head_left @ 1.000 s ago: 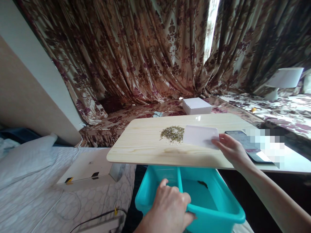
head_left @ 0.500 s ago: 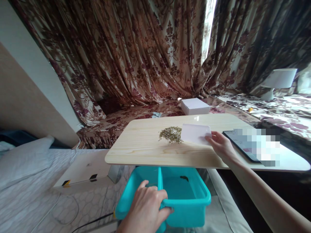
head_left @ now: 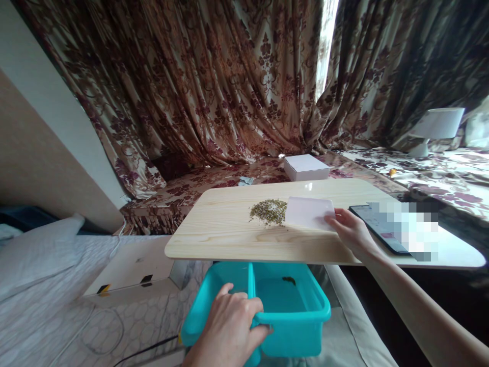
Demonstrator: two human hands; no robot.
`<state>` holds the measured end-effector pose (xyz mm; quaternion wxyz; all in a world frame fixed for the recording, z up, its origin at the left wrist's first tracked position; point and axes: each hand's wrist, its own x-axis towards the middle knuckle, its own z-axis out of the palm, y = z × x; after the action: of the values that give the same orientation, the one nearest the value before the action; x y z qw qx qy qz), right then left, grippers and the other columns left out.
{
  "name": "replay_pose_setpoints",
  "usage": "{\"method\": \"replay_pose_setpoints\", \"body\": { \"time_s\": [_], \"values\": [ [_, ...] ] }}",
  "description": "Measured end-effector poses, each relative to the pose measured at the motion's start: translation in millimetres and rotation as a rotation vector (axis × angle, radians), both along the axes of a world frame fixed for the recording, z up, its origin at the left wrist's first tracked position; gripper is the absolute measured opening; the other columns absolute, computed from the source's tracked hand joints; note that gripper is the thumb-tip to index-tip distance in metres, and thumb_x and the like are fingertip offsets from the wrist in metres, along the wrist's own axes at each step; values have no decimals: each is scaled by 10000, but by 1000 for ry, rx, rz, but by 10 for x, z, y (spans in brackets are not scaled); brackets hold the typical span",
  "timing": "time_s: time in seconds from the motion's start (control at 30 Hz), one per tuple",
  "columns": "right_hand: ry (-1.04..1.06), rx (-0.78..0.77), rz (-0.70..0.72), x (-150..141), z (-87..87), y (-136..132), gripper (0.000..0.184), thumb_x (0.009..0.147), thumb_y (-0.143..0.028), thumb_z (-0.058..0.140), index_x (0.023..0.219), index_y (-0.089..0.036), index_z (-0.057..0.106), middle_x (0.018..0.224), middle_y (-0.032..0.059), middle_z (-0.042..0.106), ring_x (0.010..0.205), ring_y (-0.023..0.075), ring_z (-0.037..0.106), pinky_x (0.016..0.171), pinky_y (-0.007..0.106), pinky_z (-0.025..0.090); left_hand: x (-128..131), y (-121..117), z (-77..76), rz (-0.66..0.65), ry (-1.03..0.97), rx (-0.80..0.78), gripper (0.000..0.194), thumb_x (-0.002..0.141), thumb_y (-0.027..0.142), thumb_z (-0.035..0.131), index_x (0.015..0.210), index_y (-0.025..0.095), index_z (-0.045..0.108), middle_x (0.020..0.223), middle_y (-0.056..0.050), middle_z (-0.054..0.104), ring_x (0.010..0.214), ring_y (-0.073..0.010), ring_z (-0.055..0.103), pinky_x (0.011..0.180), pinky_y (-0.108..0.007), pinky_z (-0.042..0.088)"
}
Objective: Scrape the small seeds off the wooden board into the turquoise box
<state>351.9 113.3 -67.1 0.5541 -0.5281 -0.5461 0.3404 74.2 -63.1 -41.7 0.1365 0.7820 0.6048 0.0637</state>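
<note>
My right hand [head_left: 350, 227] pinches the right end of a thin white rectangular card [head_left: 308, 212], holding it just above the wooden tabletop [head_left: 214, 234]. Against or very near the card's left edge lies a loose pile of small greenish seed-like grains [head_left: 267, 211]. My left hand [head_left: 235, 316] grips the near rim of a turquoise divided tub [head_left: 294, 326], its fingers over the rim by the divider. The tub sits below the table's front edge. In its right compartment is a small dark clump [head_left: 289, 280] that I cannot identify.
A tablet-like device [head_left: 382, 229], partly pixelated, lies on the table's right side. Behind the table stands a white box [head_left: 306, 167]. A flat white carton [head_left: 133, 265] rests on the bed at the left. A lamp [head_left: 439, 125] stands far right, before long patterned curtains [head_left: 229, 76].
My right hand has shifted the card slightly to the right, so its left edge is a little farther from the pile's middle. My left hand keeps its hold on the tub.
</note>
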Motion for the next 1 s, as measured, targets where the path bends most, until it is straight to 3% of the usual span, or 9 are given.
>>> {"method": "replay_pose_setpoints", "body": {
  "time_s": [0.43,0.7,0.9,1.0],
  "values": [
    [36,-11,76,-61,47,-73,286,625,-405,697,813,-204,617,822,60,718,766,212,651,718,323,485,41,5,43,-17,-12,-23,108,756,351,662,721,250,644,709,20,629,768,-190,586,956,-412,276],
    [6,-29,32,-128,102,-84,331,599,-434,711,805,-195,614,788,62,715,760,225,652,725,340,481,52,11,59,-20,-11,-37,110,757,342,662,715,242,643,699,20,627,756,-186,586,952,-411,280],
    [31,-28,87,-84,92,-121,331,601,-451,709,809,-207,628,806,54,715,772,226,652,705,330,488,41,-12,39,-31,-12,-20,124,765,351,651,708,242,637,694,23,623,743,-185,582,949,-410,281],
    [1,-27,25,-19,90,-129,307,613,-438,702,805,-208,635,814,54,715,756,226,649,688,329,487,34,-20,18,-35,-8,-8,133,765,361,648,705,243,636,691,22,620,744,-187,580,949,-411,280]
  ]
}}
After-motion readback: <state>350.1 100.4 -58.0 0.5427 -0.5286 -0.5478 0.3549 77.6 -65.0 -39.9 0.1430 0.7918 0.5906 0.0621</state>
